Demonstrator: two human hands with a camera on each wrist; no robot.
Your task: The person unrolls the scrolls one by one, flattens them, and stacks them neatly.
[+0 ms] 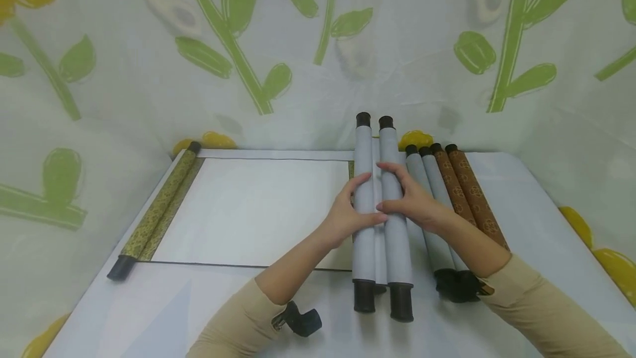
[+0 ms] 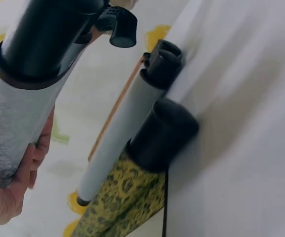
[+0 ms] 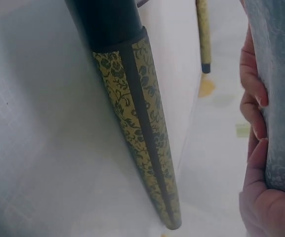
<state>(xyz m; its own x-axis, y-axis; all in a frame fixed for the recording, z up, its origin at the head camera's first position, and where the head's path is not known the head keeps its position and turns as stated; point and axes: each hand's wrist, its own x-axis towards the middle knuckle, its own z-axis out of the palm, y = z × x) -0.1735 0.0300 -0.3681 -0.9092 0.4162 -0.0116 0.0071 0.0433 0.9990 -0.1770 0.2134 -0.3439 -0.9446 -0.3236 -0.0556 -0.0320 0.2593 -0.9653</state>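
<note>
A hanging scroll with two light grey-blue rolls is held up over the table, black knobs at the ends. My left hand (image 1: 343, 217) grips its left roll (image 1: 364, 258), thumb and fingers around the near side. Around the right roll (image 1: 397, 253) curls my right hand (image 1: 414, 203). A narrow strip of the scroll shows between the rolls. Below lies an opened scroll with a blank white sheet (image 1: 248, 203) and a yellow-green floral roll (image 1: 161, 203) at its left end. Its other patterned roll (image 3: 149, 133) lies under the held scroll, mostly hidden in the head view.
To the right lie another grey-blue scroll (image 1: 429, 203) and a brown patterned scroll (image 1: 472, 195), side by side, partly behind my right arm. The white table (image 1: 164, 308) meets a curtain (image 1: 397, 59) printed with flowers and leaves at the back. A black wrist camera (image 1: 304, 322) sits at my left sleeve.
</note>
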